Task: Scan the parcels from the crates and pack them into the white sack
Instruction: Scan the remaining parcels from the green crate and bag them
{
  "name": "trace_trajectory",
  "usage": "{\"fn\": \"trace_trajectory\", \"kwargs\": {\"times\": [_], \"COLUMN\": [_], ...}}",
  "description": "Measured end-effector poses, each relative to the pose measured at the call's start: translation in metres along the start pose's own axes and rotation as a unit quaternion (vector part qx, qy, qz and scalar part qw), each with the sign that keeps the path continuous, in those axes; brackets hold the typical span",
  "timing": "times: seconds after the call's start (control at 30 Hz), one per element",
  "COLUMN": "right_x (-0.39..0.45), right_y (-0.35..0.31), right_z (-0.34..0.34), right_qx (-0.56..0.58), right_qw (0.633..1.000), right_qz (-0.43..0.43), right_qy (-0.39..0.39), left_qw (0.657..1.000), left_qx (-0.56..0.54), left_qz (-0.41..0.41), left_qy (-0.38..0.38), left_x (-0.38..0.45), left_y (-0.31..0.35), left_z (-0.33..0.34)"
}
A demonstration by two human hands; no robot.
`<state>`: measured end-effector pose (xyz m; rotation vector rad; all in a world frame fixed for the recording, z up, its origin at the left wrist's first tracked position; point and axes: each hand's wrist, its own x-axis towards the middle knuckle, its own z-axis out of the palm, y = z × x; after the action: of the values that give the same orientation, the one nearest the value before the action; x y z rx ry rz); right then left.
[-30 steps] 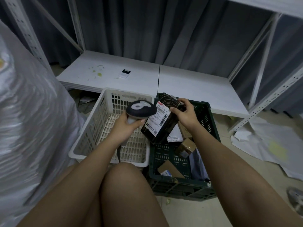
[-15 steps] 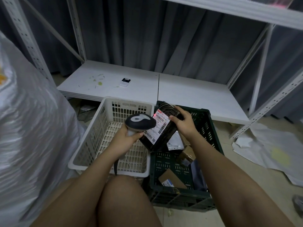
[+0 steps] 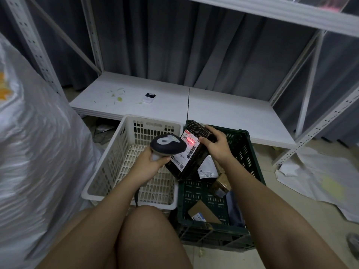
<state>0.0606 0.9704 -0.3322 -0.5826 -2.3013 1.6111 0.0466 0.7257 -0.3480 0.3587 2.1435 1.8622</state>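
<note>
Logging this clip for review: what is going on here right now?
A seated person is scanning a parcel. The left hand grips a handheld scanner, whose red light falls on the label of a dark parcel held by the right hand above the green crate. More parcels lie in that crate; the white crate beside it looks empty. The white sack stands at the left.

Left hand [image 3: 149, 166] aims scanner [image 3: 167, 145] at black parcel [image 3: 191, 152] gripped by right hand [image 3: 215, 146] over crates
</note>
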Motion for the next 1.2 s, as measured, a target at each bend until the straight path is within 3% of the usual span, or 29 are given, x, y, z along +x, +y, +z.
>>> {"fn": "trace_trajectory", "kwargs": {"times": [0.1, 0.3, 0.57, 0.8, 0.97, 1.07, 1.2], "right_x": [-0.007, -0.036, -0.122, -0.205, -0.230, -0.229, -0.213], "right_y": [-0.014, -0.104, -0.260, -0.355, -0.379, -0.381, -0.386], "right_z": [0.005, 0.023, 0.069, 0.134, 0.208, 0.259, 0.323], "right_qx": [0.000, 0.005, 0.109, 0.212, 0.159, 0.064, -0.062], "right_qw": [1.000, 0.990, 0.940, 0.893, 0.902, 0.908, 0.875], "right_qz": [-0.022, -0.143, -0.322, -0.393, -0.391, -0.399, -0.460], "right_qy": [0.002, -0.003, -0.016, -0.045, -0.088, -0.109, -0.138], "left_qw": [1.000, 0.984, 0.921, 0.888, 0.862, 0.849, 0.837], "left_qx": [-0.006, -0.024, 0.059, 0.044, 0.036, 0.026, 0.001], "left_qz": [0.018, 0.094, 0.231, 0.208, 0.190, 0.172, 0.160], "left_qy": [0.021, 0.152, 0.307, 0.408, 0.469, 0.498, 0.523], "left_x": [-0.003, -0.028, -0.132, -0.236, -0.279, -0.289, -0.283], "left_y": [0.008, 0.061, 0.147, 0.176, 0.167, 0.149, 0.127], "left_z": [-0.007, -0.052, -0.144, -0.231, -0.287, -0.311, -0.328]}}
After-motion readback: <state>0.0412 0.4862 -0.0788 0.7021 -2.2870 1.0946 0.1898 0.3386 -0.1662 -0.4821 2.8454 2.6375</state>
